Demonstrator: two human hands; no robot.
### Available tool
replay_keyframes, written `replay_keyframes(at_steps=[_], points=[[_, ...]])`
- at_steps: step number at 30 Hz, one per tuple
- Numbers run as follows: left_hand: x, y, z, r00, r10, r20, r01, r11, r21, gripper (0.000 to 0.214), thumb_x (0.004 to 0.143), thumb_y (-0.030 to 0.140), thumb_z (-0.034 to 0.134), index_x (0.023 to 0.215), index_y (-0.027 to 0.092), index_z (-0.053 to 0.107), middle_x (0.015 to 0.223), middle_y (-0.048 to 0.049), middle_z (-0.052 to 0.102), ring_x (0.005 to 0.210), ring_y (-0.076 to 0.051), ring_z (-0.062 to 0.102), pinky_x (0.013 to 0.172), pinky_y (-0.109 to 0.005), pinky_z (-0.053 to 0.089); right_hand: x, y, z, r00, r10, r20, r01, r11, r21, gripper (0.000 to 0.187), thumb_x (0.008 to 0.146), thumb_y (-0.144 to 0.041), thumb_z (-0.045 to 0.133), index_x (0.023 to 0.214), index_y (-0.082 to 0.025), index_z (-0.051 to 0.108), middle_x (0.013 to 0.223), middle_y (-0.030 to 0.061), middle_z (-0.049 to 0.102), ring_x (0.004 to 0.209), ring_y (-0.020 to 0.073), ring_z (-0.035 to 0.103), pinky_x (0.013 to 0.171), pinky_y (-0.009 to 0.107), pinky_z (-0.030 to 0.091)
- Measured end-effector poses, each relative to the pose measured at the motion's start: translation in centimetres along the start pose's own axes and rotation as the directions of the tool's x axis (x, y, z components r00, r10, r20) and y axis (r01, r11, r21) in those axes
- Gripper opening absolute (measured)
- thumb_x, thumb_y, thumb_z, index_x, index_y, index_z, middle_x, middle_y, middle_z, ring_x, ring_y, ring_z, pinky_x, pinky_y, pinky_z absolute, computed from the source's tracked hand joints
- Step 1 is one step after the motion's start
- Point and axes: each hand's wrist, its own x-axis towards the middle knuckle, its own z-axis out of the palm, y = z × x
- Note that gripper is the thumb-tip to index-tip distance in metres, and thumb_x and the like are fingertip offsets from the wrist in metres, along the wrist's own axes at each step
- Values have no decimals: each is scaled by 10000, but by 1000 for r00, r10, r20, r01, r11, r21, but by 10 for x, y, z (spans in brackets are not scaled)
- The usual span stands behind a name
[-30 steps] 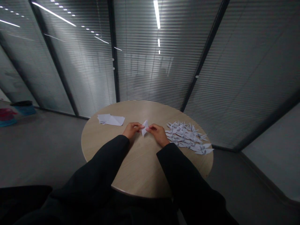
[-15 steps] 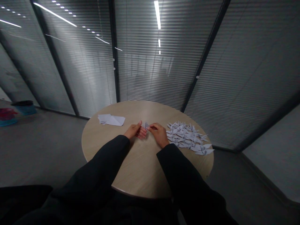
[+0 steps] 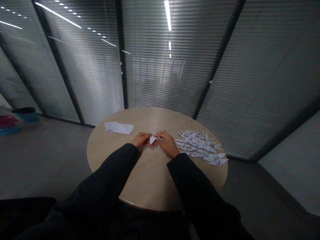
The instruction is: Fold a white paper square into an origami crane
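Note:
A small folded piece of white paper (image 3: 153, 138) with a pointed shape is held between both hands over the middle of the round table. My left hand (image 3: 141, 140) grips it from the left with the thumb on top, its other fingers partly hidden beneath. From the right, my right hand (image 3: 167, 142) pinches the paper's upper edge with thumb and fingers. Folded paper cranes (image 3: 200, 145) lie in a crowded group just right of my right hand. Beyond my left hand, flat white paper sheets (image 3: 118, 127) rest in a loose, overlapping stack.
The round wooden table (image 3: 155, 186) has its near edge close to my body. Behind it stands a glass wall with blinds (image 3: 160, 83). On the floor at far left are a blue bin (image 3: 26, 115) and a container with something red (image 3: 8, 125).
The paper has turned from a narrow, edge-on view to a broader white face. My left fingers have curled in, and my right fingers have moved over its top edge.

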Motion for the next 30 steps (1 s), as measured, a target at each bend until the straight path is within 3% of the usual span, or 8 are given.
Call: replay_keyframes(at_steps=[4,11,15,22,30], points=[[4,-5,-2,998,17,-62,-17,1000,2,194,727,233,624,610,78,617,498,-24,577,435,-87,523,502,-214,436,-1,-5,1,998,-47,52,47,999,13,109,767,-176,619,861,-207,662,954,50,605,953,168,576,899,336,446],[1,-4,1,999,18,42,-15,998,-59,147,709,228,639,668,87,627,551,-35,627,537,-125,603,558,-224,466,-3,-4,4,998,-38,47,39,999,-33,219,665,-295,749,805,-194,614,937,50,552,923,180,547,852,333,458],[-2,-1,3,998,-5,70,11,996,-87,123,715,209,627,687,89,623,578,-54,647,580,-145,634,583,-235,482,-3,-3,3,996,-24,81,28,998,-53,238,665,-286,746,830,-195,601,952,48,534,930,180,534,842,330,459],[4,-6,-1,1000,17,11,-17,1000,-3,133,709,189,617,618,94,598,522,-5,586,480,-93,552,518,-201,438,-2,-5,3,994,-17,109,21,999,-39,225,686,-288,731,844,-195,601,935,46,545,924,177,538,851,327,450],[8,-8,-3,1000,3,-3,-2,996,86,176,683,252,685,643,102,601,528,1,568,487,-99,532,554,-244,445,-2,-1,2,989,7,145,0,999,-45,58,793,-246,616,809,-193,632,903,41,583,898,156,556,829,303,442]])
